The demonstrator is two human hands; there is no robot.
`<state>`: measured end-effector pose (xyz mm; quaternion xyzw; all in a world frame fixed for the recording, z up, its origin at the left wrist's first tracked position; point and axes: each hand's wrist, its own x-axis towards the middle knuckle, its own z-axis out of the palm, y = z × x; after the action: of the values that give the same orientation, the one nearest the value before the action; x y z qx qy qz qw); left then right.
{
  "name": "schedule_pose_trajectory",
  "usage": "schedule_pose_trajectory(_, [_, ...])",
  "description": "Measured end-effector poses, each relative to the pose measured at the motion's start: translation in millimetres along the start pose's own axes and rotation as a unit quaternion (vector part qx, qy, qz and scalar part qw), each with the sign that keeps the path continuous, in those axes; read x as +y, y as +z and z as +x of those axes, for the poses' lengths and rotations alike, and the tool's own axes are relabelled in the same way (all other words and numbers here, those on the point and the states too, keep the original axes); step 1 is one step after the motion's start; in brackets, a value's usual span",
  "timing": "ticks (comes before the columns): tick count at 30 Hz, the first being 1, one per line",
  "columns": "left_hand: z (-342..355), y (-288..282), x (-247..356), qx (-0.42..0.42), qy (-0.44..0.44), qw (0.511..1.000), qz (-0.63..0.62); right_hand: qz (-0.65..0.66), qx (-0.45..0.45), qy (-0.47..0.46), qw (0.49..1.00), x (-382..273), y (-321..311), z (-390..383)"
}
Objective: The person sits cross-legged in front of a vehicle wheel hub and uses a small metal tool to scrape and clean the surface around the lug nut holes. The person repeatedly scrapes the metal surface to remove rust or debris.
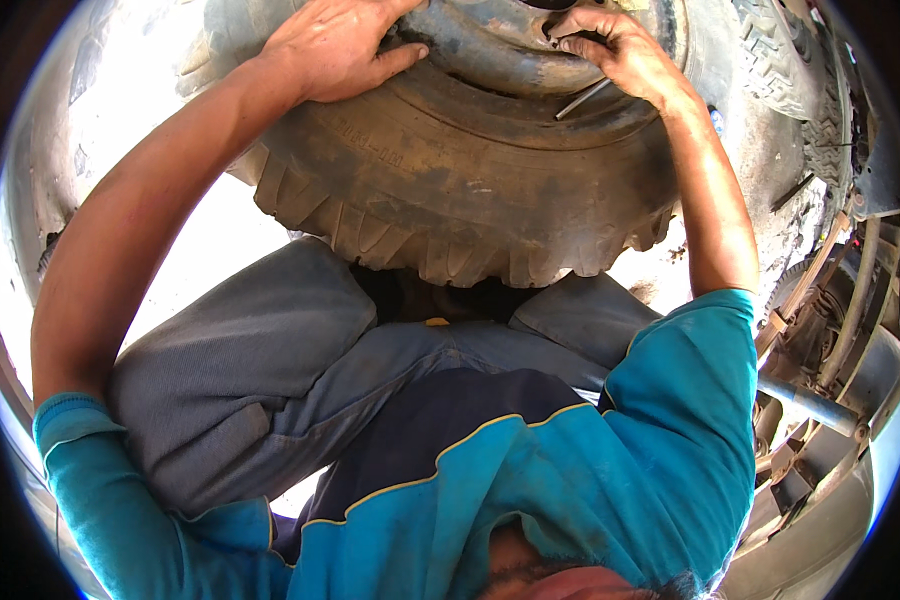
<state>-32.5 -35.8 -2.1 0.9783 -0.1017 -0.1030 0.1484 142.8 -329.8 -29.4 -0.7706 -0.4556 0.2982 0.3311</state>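
Observation:
A large wheel lies before me, its knobbly, dirt-brown tyre (470, 200) around a worn grey metal rim (480, 60). My left hand (340, 45) rests palm down at the rim's left edge, over the tyre's sidewall, thumb and fingers apart. On the right, my right hand (620, 50) has its thumb and forefinger brought together at the rim, beside the dark centre opening. Whatever lies between those fingertips is too small to make out. Below that hand a thin metal rod (582, 100) slants out over the rim; I cannot tell whether the hand touches it.
My bent legs in grey trousers (240, 350) straddle the near side of the tyre. Another treaded tyre (820, 130) stands at the far right. Rusty metal vehicle parts (820, 330) and a grey cylinder (808, 402) are close by my right arm. Bright ground shows at left.

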Motion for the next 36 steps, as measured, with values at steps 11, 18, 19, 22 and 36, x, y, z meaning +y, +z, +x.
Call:
schedule_pose_trajectory(11, [1.7,1.7,4.7,0.019,0.003,1.0,0.022,-0.056,0.056,-0.071,0.994,-8.7,5.6,-7.2])
schedule_pose_trajectory(18, [-3.7,-5.9,6.0,-0.002,-0.01,1.0,0.005,-0.05,0.047,-0.024,0.997,-6.5,10.9,-6.0])
schedule_pose_trajectory(19, [-3.3,-4.4,4.6,0.005,-0.005,1.0,0.0,-0.035,0.044,-0.026,0.998,-6.1,8.2,-5.7])
schedule_pose_trajectory(22, [-1.6,1.1,2.3,0.017,0.002,1.0,-0.008,-0.046,0.047,-0.042,0.997,-6.9,6.2,-5.2])
schedule_pose_trajectory(36, [-1.5,-3.6,1.3,0.007,-0.008,1.0,0.001,-0.001,0.051,-0.007,0.999,-2.1,7.8,-3.8])
